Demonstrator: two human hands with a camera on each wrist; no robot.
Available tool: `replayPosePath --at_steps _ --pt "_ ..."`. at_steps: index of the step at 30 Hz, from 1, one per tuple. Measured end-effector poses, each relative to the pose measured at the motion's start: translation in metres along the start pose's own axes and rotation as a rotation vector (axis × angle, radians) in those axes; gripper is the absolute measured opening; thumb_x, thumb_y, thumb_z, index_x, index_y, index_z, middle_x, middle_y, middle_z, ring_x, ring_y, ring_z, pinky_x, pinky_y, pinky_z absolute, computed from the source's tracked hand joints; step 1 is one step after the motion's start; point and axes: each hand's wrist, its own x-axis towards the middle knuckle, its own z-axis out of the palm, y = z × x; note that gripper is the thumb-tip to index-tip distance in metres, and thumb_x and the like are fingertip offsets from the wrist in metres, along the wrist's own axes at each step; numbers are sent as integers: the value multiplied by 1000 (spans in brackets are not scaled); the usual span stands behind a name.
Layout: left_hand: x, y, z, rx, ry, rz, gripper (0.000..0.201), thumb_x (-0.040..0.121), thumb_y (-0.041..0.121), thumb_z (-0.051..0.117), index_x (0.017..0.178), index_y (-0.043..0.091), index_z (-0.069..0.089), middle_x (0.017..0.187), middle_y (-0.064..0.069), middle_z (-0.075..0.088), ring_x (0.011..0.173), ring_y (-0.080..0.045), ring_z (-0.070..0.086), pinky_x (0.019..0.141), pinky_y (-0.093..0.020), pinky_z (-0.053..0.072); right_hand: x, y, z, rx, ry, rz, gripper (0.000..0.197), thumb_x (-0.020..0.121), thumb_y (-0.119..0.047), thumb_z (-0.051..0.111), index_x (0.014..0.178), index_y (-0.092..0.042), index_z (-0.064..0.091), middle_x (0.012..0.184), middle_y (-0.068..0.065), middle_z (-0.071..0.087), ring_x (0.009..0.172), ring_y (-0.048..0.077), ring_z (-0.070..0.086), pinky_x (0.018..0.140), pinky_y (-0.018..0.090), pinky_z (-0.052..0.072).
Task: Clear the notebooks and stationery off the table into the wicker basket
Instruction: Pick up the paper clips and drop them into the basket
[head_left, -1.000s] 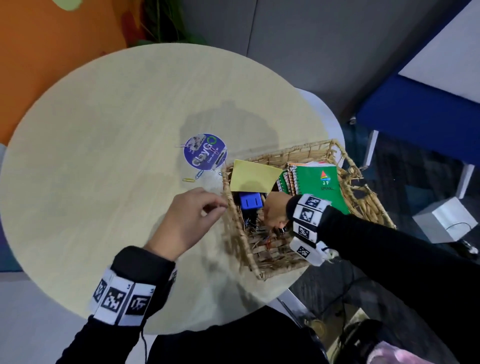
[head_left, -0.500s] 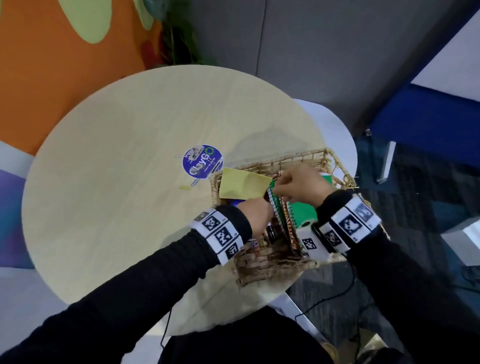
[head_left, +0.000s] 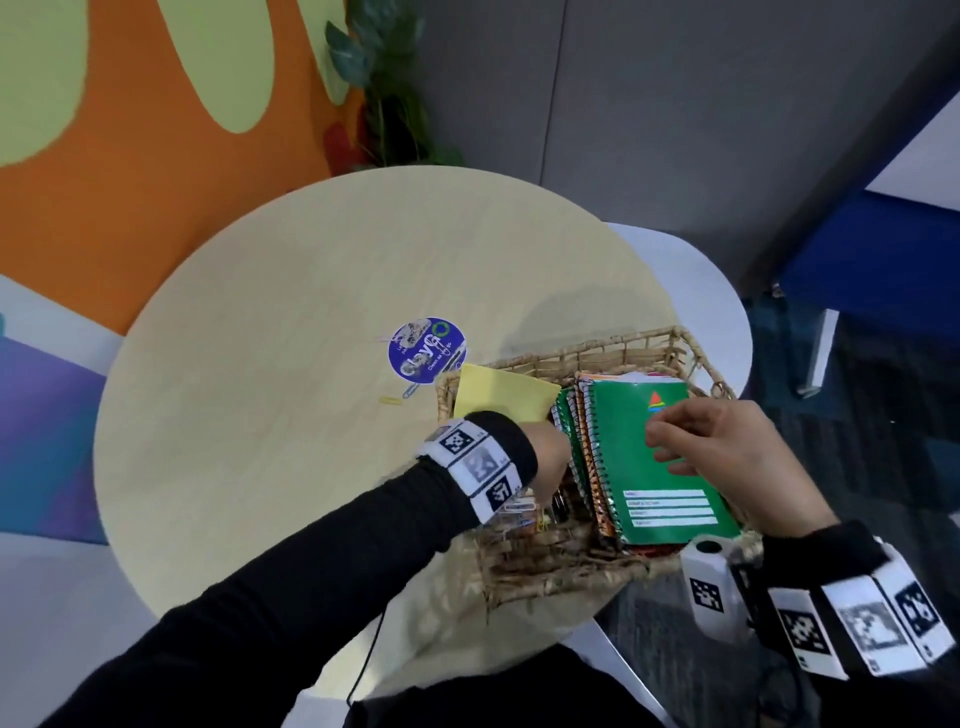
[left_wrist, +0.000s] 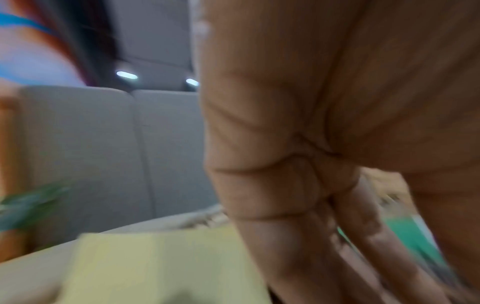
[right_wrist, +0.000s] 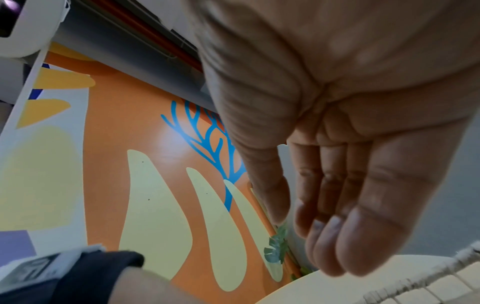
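On the round table (head_left: 270, 364), wicker basket (head_left: 613, 348) holds notebooks (head_left: 639, 467), yellow pad (head_left: 498, 400).

You are looking down at a round, pale wooden table (head_left: 270, 364), and a rectangular wicker basket (head_left: 550, 577) is sitting directly on it at your near right, its near corner reaching the table's edge. A round blue sticker (head_left: 427, 357) is lying flat near the middle, just beyond the basket's far left corner. A few paper clips (head_left: 410, 391) are lying around the sticker's edges, and one small yellow clip (head_left: 388, 399) is lying just beside them on the bare wood.
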Motion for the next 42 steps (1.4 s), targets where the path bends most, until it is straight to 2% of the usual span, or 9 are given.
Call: replayPosePath --at_steps 4,8,11,17,24,28,35,39,42 --pt "-28 -76 -14 -510 520 51 16 85 19 67 96 9 72 90 -2 72 77 -8 60 63 -12 43 21 -28 16 7 -54 -61 6 85 -12 67 80 -12 70 81 12 74 74 20 69 68 29 57" --pt "-37 -170 13 -653 894 -259 9 83 14 68 91 9 71 81 -1 68 70 -12 58 70 -19 45 64 -82 48 -214 -135 -274 4 82 -16 68 83 -16 73 73 0 72 68 13 65 70 29 53" --pt "-25 -216 40 -618 835 -386 9 81 15 70 88 10 71 82 -3 66 70 -13 55 76 -24 49 105 -128 82 -418 -205 -450 9 83 -14 66 88 -14 73 76 -1 70 69 13 62 69 22 48" --pt "1 -242 69 -655 718 -281 15 76 -5 68 89 1 65 82 5 48 68 4 52 68 0 34 188 -176 168 -746 -378 -604 16 83 -12 61 94 -9 73 94 7 73 77 15 57 74 22 44" --pt "18 -249 84 -427 790 -240 15 92 9 48 82 13 59 74 9 41 60 8 51 57 -7 42 243 -162 267 -1045 -644 -507 19 84 -8 56 96 -4 70 103 12 72 98 29 65 74 26 43" --pt "26 -247 92 -532 755 -333 9 82 8 58 80 16 60 86 -7 55 74 -19 55 64 -31 49 263 -148 304 -1187 -708 -461 15 81 -10 64 93 -1 68 100 16 72 90 32 68 73 32 51" --pt "8 -241 84 -540 769 -280 16 93 17 52 104 15 64 104 0 56 96 -15 51 85 -30 48 268 -138 322 -1255 -687 -480 24 83 -10 66 103 3 63 106 19 67 94 35 67 82 38 55" --pt "-16 -230 82 -680 837 -230 13 94 11 52 88 9 64 79 17 40 79 6 39 77 -9 36 262 -139 323 -1285 -690 -482 16 82 -9 67 92 2 63 76 12 61 84 34 66 69 32 51" --pt "-36 -217 91 -840 901 -217 19 89 -3 56 78 13 59 73 15 39 71 14 45 69 2 35 253 -144 319 -1319 -686 -515 18 82 -5 65 98 2 62 95 17 67 93 36 68 67 29 45"
